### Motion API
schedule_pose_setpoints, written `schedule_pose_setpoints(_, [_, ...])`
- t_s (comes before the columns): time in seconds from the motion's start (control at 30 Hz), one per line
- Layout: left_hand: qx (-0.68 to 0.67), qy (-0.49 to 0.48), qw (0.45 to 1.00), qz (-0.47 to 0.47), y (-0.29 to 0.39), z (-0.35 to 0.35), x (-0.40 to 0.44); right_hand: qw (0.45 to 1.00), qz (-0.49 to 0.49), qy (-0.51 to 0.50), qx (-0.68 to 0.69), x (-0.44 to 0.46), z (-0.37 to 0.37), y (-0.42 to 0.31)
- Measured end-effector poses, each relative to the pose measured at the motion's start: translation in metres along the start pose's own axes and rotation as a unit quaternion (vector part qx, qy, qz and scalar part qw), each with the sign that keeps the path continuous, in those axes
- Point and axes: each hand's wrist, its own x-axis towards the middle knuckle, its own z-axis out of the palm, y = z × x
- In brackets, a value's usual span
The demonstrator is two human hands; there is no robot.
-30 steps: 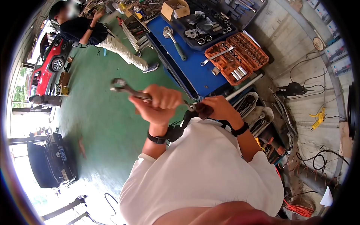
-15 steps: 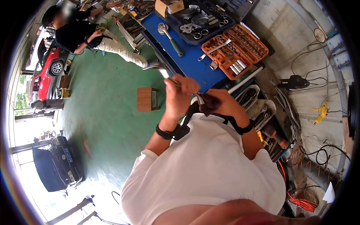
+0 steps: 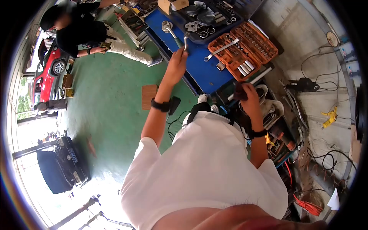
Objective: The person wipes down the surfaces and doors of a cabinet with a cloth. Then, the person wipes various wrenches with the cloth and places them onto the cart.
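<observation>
My left hand (image 3: 176, 67) is raised over the near-left edge of the blue-topped bench (image 3: 196, 73). Its fingers are wrapped round a silver wrench (image 3: 186, 41) with a bent neck, which points up and away; the lower part is hidden in the fist. Lower and to the right, my right hand (image 3: 250, 100) grips a dark maroon cloth (image 3: 240, 92) by the bench's front corner. Just beyond the wrench lies a ratchet (image 3: 176, 38) with a green handle. An orange socket case (image 3: 239, 76) is open on the bench, with a combination wrench (image 3: 222, 50) across it.
A black tool case (image 3: 226, 28) and a cardboard box (image 3: 172, 5) occupy the bench's far end. A wooden stool (image 3: 148, 97) stands on the green floor. A co-worker (image 3: 80, 32) stands at the far left. Bins and a power drill (image 3: 281, 138) sit on my right.
My hands have parted. The left went up and forward over the bench with the wrench; the right moved right with the cloth, which no longer touches the wrench.
</observation>
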Motion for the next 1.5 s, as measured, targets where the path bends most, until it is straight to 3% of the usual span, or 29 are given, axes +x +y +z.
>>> schedule_pose_setpoints(0.17, [0.174, -0.035, 0.98, 0.094, -0.048, 0.051, 0.055, 0.992, -0.04, -0.039, -0.116, -0.004, 0.028, 0.029])
schedule_pose_setpoints(0.33, [0.185, -0.038, 0.975, 0.118, -0.053, 0.095, 0.108, 0.988, -0.046, 0.0, -0.15, -0.003, 0.03, 0.047])
schedule_pose_setpoints(0.43, [0.194, -0.122, 0.967, 0.116, -0.06, 0.112, 0.128, 0.981, 0.022, 0.061, -0.181, -0.002, 0.027, 0.054])
schedule_pose_setpoints(0.53, [0.233, -0.14, 0.95, 0.153, -0.073, 0.13, 0.137, 0.975, 0.085, 0.092, -0.186, 0.003, 0.028, 0.052])
schedule_pose_setpoints(0.6, [0.244, -0.162, 0.943, 0.159, -0.078, 0.139, 0.144, 0.963, 0.149, 0.069, -0.212, 0.004, 0.032, 0.044])
schedule_pose_setpoints(0.83, [0.229, -0.22, 0.939, 0.133, -0.063, 0.15, 0.154, 0.948, 0.185, -0.002, -0.26, 0.0, 0.048, 0.016])
schedule_pose_setpoints(0.93, [0.233, -0.216, 0.934, 0.162, -0.063, 0.15, 0.155, 0.945, 0.209, -0.007, -0.251, 0.005, 0.047, 0.019])
schedule_pose_setpoints(1.1, [0.248, -0.232, 0.929, 0.147, -0.053, 0.149, 0.155, 0.917, 0.248, 0.068, -0.305, 0.019, 0.051, 0.041])
schedule_pose_setpoints(1.27, [0.235, -0.203, 0.94, 0.14, -0.054, 0.151, 0.149, 0.918, 0.237, 0.099, -0.302, 0.009, 0.061, 0.042])
schedule_pose_setpoints(1.4, [0.216, -0.137, 0.943, 0.212, -0.063, 0.152, 0.148, 0.919, 0.19, 0.08, -0.337, 0.003, 0.065, 0.034])
schedule_pose_setpoints(1.5, [0.149, -0.111, 0.946, 0.266, -0.066, 0.142, 0.144, 0.924, 0.207, 0.025, -0.321, 0.006, 0.059, 0.025])
